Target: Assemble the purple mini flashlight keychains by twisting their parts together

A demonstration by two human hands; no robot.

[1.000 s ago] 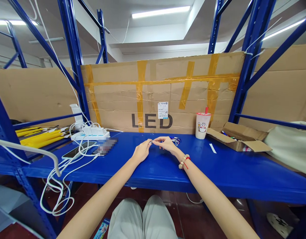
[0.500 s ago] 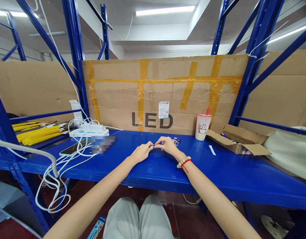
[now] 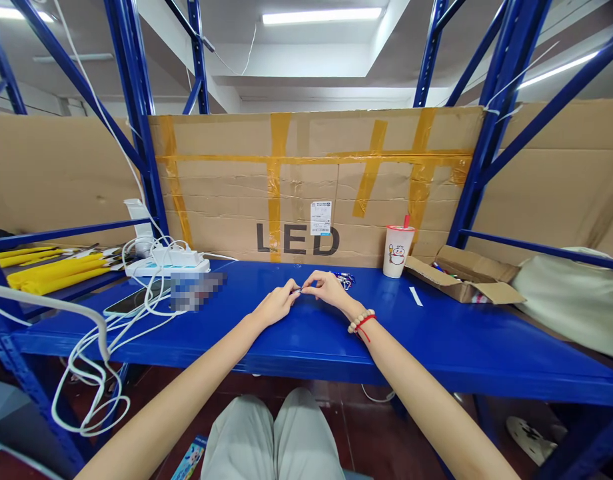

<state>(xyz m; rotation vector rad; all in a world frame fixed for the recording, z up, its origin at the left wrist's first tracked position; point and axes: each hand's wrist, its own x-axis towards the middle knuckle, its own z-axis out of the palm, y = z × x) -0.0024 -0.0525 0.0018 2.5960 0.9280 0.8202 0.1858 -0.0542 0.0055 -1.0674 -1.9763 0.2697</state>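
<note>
Left of the cup, the left hand and right hand meet, fingertips of both clamped on a small shiny piece. Nearer the cup, on that same side, lies a blue-and-silver cluster; a white strip lies in front of the cup.

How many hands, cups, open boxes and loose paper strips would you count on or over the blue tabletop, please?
Hands (left hand, right hand): 2
Cups: 1
Open boxes: 1
Paper strips: 1
Total: 5
</note>
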